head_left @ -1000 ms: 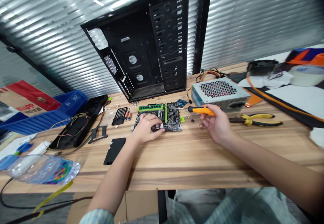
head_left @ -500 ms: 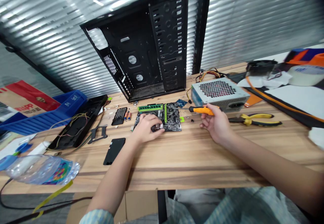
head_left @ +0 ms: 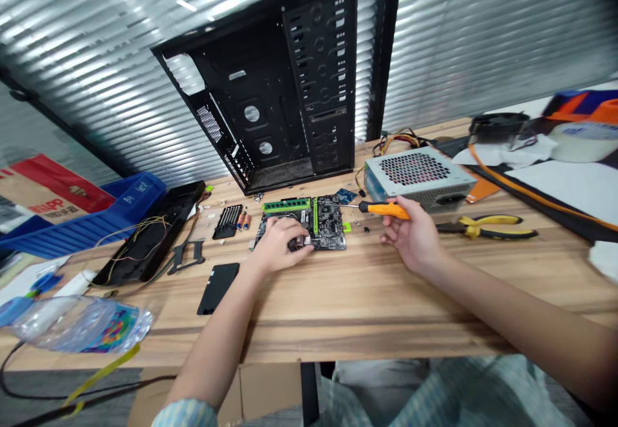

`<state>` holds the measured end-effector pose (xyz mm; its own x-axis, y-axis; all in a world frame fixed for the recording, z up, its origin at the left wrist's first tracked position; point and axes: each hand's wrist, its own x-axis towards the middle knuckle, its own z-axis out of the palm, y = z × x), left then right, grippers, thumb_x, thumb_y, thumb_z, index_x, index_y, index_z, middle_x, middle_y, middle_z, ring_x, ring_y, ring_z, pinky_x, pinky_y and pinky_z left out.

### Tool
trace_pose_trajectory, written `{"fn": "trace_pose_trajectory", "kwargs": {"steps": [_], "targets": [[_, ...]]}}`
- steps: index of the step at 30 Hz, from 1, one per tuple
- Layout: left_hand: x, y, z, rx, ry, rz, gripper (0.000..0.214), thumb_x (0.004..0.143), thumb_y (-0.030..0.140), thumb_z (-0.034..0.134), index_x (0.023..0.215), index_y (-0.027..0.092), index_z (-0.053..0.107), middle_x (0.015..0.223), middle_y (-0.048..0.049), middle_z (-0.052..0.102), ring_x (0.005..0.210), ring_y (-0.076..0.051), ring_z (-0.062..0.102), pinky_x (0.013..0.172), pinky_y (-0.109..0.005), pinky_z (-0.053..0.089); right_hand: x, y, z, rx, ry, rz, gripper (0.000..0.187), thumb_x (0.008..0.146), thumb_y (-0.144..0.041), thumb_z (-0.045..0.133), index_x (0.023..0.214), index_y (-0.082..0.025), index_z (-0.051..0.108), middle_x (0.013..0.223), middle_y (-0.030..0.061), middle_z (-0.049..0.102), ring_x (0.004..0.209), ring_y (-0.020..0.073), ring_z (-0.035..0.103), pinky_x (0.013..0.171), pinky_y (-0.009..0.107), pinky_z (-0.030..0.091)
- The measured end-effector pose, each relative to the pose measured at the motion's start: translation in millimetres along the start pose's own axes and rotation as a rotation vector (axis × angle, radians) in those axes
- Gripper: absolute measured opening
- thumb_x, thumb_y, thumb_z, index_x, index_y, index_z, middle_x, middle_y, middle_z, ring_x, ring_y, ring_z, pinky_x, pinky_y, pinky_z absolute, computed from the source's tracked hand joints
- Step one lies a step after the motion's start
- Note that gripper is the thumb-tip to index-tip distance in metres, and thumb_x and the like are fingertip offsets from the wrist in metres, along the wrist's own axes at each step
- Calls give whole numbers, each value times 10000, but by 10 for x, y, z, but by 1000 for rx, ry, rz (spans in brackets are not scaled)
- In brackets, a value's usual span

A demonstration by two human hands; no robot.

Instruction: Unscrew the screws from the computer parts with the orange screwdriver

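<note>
A small black motherboard with a green memory stick lies flat on the wooden desk. My left hand rests on its near left corner, fingers curled around the board's edge. My right hand is closed on an orange-handled screwdriver, held level with its tip pointing left over the board's right edge.
An open black computer case stands behind the board. A grey power supply and yellow-handled pliers lie to the right. On the left are a black panel with wires, a black drive, a bit set, blue bins and a plastic bag.
Almost nothing differs; the screwdriver and my right hand have shifted very slightly. My left hand stays on the motherboard.
</note>
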<state>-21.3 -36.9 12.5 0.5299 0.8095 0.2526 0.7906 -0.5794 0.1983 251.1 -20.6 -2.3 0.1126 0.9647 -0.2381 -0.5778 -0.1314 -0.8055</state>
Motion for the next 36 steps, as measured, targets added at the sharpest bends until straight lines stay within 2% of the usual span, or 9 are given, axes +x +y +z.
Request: {"fn": "trace_pose_trajectory", "kwargs": {"steps": [5,10,16,24,31,36], "targets": [[1,5,-11,17,-6,-8,246,871,444,578,930,219,658,1008,-38,694,966,-225,610,896,-400,317,14,19,4,-84,51,-117,355,624,-415,742,854,-236,539,503,-77,556,311,83,366,316,231,400],[-4,-14,-20,46,-17,-25,242,866,435,570,932,217,651,998,-46,695,971,-233,602,911,-405,313,2,-2,-4,-57,28,-69,330,646,-436,709,837,-222,547,487,-65,548,323,83,364,325,234,410],[-3,-37,-13,53,-13,-32,246,858,430,570,943,216,658,999,-51,697,975,-238,606,903,-404,317,-1,3,-4,-99,7,-56,303,660,-422,697,832,-203,579,453,-60,526,324,83,366,333,229,406],[-4,-37,-15,62,-8,-17,240,856,423,576,948,215,655,992,-44,696,968,-229,608,895,-397,314,-6,-20,-10,-35,-14,-45,293,673,-434,675,834,-214,569,453,-61,523,328,85,358,345,226,405],[0,-28,-19,62,-8,-17,241,858,423,575,942,210,651,989,-42,701,972,-227,614,887,-392,316,-10,-11,14,-78,31,-18,267,686,-410,671,825,-210,561,448,-60,519,328,87,360,343,224,398],[2,-32,-20,64,-8,-25,245,858,429,574,950,215,652,993,-40,702,973,-225,613,897,-394,314,-10,-2,-4,-59,2,-23,299,679,-440,674,836,-212,562,449,-59,523,328,86,364,349,222,403]]}}
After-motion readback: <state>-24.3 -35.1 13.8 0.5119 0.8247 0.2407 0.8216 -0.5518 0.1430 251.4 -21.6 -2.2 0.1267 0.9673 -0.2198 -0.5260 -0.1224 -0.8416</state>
